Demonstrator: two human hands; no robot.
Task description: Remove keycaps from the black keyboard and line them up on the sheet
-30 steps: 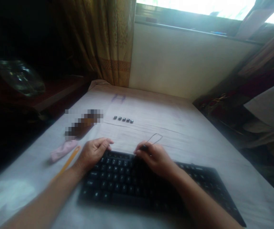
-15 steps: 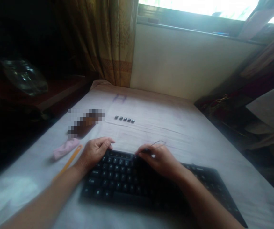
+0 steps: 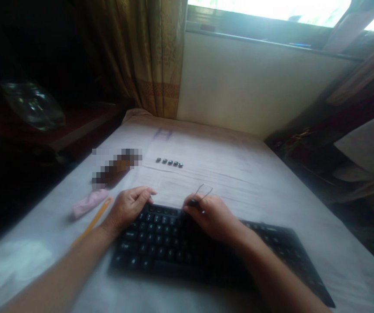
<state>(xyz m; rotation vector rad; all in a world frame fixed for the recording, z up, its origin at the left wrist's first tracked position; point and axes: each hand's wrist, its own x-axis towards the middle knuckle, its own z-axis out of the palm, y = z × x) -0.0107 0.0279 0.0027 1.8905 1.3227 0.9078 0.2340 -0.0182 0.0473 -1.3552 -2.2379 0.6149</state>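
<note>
A black computer keyboard point(image 3: 156, 238) lies at a slant on the white sheet. My left hand point(image 3: 131, 206) is at its upper left corner, fingers curled and pressed together against the edge; their undersides are hidden. Over the upper middle of the keys, my right hand point(image 3: 211, 215) pinches a wire keycap puller point(image 3: 192, 202). Its black part shows at the thumb, and the thin wire loops point up and away from the keys. Whether a keycap sits in the puller cannot be made out. Beyond the hands, several loose dark keycaps point(image 3: 170, 162) form a short row.
Left of my left hand lie an orange stick-like tool point(image 3: 92, 222) and a pink rolled cloth point(image 3: 89, 203). A blurred-out brown object point(image 3: 117, 171) is just behind them. A patterned curtain point(image 3: 161, 56) and a pale wall point(image 3: 222, 82) stand behind the sheeted surface point(image 3: 213, 143).
The puller has turned in my right hand: its wire loops pointed right and now point up. That hand has shifted slightly left. My left hand stays in place.
</note>
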